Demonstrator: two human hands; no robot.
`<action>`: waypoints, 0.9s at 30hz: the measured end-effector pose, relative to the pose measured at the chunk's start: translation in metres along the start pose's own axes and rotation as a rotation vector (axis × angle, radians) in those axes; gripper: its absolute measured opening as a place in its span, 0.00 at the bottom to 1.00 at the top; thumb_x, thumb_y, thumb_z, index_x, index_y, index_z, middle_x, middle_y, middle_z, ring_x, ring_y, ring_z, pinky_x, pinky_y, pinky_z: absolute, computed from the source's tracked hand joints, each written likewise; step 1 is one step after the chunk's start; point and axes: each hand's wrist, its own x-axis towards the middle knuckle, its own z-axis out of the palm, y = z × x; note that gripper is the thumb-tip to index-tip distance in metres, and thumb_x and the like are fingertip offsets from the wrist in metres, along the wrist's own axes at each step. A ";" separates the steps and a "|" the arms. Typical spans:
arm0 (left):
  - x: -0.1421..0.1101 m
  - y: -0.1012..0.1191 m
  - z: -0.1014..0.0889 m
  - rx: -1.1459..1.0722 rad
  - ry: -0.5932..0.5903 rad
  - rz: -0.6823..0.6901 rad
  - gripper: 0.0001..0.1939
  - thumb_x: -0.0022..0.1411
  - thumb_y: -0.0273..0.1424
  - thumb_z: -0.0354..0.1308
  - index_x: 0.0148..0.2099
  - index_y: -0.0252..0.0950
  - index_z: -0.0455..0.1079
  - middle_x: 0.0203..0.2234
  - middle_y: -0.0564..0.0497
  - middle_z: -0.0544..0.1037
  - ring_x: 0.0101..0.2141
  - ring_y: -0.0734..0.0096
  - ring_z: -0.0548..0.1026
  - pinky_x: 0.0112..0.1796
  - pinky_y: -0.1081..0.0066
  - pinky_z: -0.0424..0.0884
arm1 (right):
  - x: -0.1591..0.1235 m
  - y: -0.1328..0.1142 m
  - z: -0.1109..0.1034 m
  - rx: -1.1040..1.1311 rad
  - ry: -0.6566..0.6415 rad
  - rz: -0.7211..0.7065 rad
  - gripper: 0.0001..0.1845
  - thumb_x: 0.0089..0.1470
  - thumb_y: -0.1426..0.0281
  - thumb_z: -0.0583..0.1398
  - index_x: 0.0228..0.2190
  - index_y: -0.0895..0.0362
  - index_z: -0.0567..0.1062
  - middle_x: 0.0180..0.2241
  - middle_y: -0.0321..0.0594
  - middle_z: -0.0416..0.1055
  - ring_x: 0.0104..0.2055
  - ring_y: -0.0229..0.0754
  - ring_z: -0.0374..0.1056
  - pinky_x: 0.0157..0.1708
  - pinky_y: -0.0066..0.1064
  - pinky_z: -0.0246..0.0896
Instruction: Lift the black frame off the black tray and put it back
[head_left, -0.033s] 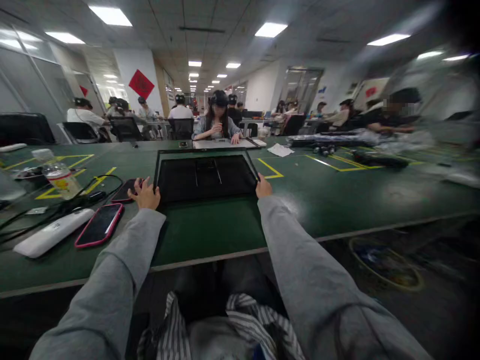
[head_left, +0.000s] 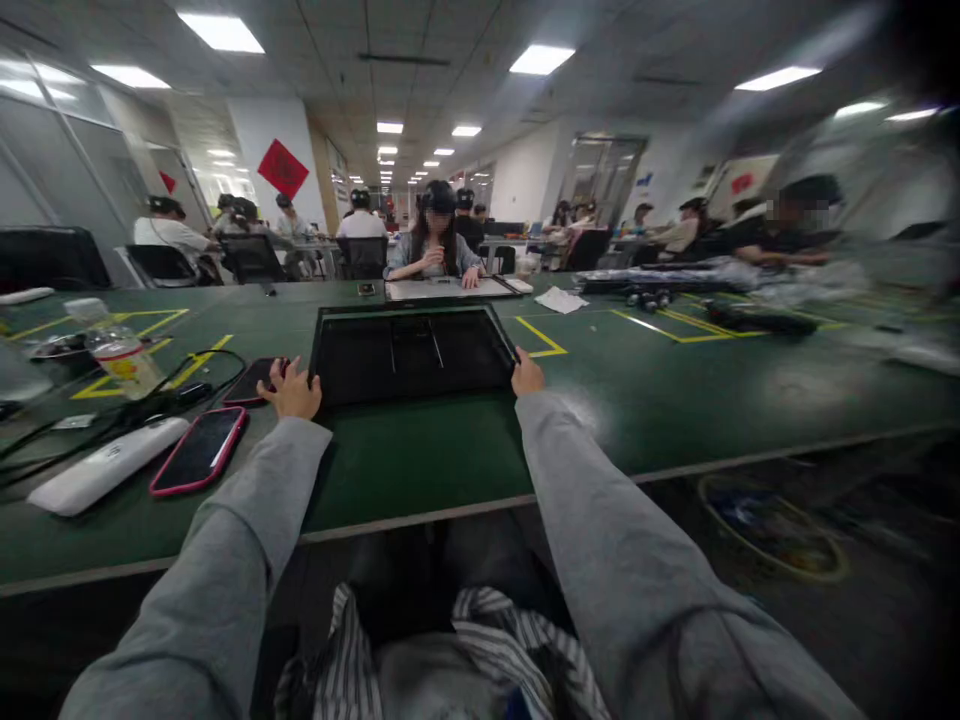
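Observation:
A flat black tray (head_left: 412, 352) with a raised rim lies on the green table (head_left: 420, 460) straight ahead of me. My left hand (head_left: 291, 392) is closed on the tray's near left corner, fingers curled over the rim. My right hand (head_left: 526, 377) grips the near right corner; its fingers are mostly hidden behind the rim. Both arms wear grey sleeves and stretch out across the table.
A pink-cased phone (head_left: 199, 449), a white power bank (head_left: 105, 465), a second dark phone (head_left: 251, 380), black cables and a plastic bottle (head_left: 116, 352) lie to the left. A person (head_left: 435, 240) sits opposite at a white board. Yellow tape marks the table.
The tray's far edge has dropped slightly, so it lies flatter on the table. My left fingers have shifted a little on the corner.

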 end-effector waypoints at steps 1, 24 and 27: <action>0.001 -0.001 0.002 0.000 -0.024 -0.009 0.15 0.64 0.35 0.49 0.45 0.38 0.75 0.63 0.48 0.62 0.65 0.53 0.44 0.59 0.37 0.42 | 0.000 0.000 0.000 0.004 -0.013 -0.007 0.29 0.57 0.79 0.49 0.60 0.61 0.64 0.58 0.48 0.67 0.56 0.51 0.66 0.58 0.44 0.58; 0.030 0.034 0.012 -0.921 -0.593 -0.379 0.10 0.50 0.33 0.66 0.31 0.31 0.72 0.21 0.51 0.73 0.24 0.72 0.73 0.27 0.74 0.69 | -0.019 -0.062 0.026 0.007 0.204 -0.280 0.25 0.57 0.74 0.50 0.56 0.62 0.66 0.60 0.52 0.61 0.63 0.50 0.54 0.62 0.47 0.49; 0.024 0.089 0.033 -1.003 -0.598 -0.409 0.10 0.51 0.31 0.66 0.33 0.30 0.71 0.22 0.50 0.73 0.23 0.75 0.71 0.26 0.74 0.68 | -0.037 -0.101 0.041 -0.008 0.069 -0.444 0.23 0.60 0.73 0.49 0.55 0.61 0.67 0.61 0.50 0.61 0.64 0.48 0.54 0.62 0.45 0.47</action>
